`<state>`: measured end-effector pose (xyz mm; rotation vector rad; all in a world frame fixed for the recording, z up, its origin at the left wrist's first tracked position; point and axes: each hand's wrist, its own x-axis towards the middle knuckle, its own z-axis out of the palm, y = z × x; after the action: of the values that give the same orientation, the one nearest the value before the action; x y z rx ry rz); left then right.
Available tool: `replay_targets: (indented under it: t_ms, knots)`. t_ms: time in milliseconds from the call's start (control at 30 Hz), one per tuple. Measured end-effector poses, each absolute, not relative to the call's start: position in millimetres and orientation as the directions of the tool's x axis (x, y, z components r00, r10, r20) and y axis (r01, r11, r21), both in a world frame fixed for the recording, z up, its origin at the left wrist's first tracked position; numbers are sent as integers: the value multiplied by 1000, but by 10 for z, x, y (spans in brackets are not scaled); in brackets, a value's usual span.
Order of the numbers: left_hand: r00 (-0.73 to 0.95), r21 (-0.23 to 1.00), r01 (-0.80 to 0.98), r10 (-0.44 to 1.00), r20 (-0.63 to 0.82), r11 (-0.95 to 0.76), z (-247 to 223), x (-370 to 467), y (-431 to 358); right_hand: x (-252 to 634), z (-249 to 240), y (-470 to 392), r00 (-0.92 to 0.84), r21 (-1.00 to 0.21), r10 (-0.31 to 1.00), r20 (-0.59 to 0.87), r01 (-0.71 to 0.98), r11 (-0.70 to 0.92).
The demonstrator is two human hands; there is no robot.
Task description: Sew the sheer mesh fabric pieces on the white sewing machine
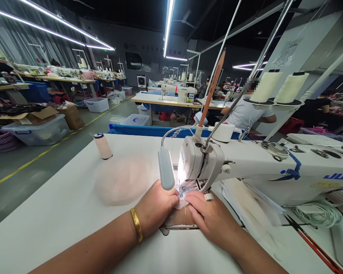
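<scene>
A white sewing machine point(200, 158) stands over the table, its lit needle area between my hands. My left hand point(157, 205), with a gold bangle on the wrist, is closed, pinching the left edge of a small piece of sheer pale fabric point(180, 203) beside the presser foot point(181, 191). From the right, my right hand point(207, 211) presses the same fabric, fingers together and its thumb tucked below. Part of the fabric is hidden under the fingers and the machine head. A grey gooseneck lamp point(166, 169) hangs just above my left hand.
Left of the machine lies a blurred heap of sheer beige fabric point(122, 180), with a peach thread cone point(103, 146) behind it. On the right are pale cloth pieces point(248, 201), a coiled cable point(317, 213) and red-handled tweezers point(311, 241). A person in a white shirt point(240, 114) sits beyond.
</scene>
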<state>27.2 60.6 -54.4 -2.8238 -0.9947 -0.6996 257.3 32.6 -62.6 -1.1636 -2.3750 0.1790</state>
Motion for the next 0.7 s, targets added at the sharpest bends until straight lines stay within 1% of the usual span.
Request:
replay_targets:
  t_ms: [133, 200, 267, 367, 433, 500, 567, 633, 700]
  knots:
    - [692, 71, 615, 580, 430, -786, -544, 274, 613, 2573, -632, 328, -516, -307, 777, 361, 720, 622]
    - [688, 91, 614, 588, 426, -784, -538, 267, 617, 2570, -630, 329, -518, -290, 773, 367, 726, 624]
    - [674, 136, 624, 619, 403, -769, -514, 257, 619, 2570, -636, 333, -515, -281, 775, 367, 733, 620]
    - [638, 221, 675, 707, 305, -704, -437, 247, 614, 2584, -655, 337, -497, -283, 788, 363, 747, 601]
    - [608, 222, 722, 755, 246, -655, -361, 254, 594, 2598, -654, 329, -490, -290, 784, 380, 742, 604]
    - [585, 178, 762, 779, 226, -623, -279, 272, 557, 2604, -626, 306, -511, -311, 747, 425, 692, 651]
    - [585, 141, 771, 779, 225, -621, -204, 290, 506, 2590, -569, 270, -548, -350, 680, 488, 591, 727]
    - [627, 152, 736, 748, 218, -660, -156, 294, 459, 2556, -502, 232, -595, -401, 617, 516, 468, 787]
    - [672, 207, 680, 711, 207, -703, -146, 277, 435, 2516, -451, 206, -636, -452, 602, 482, 409, 793]
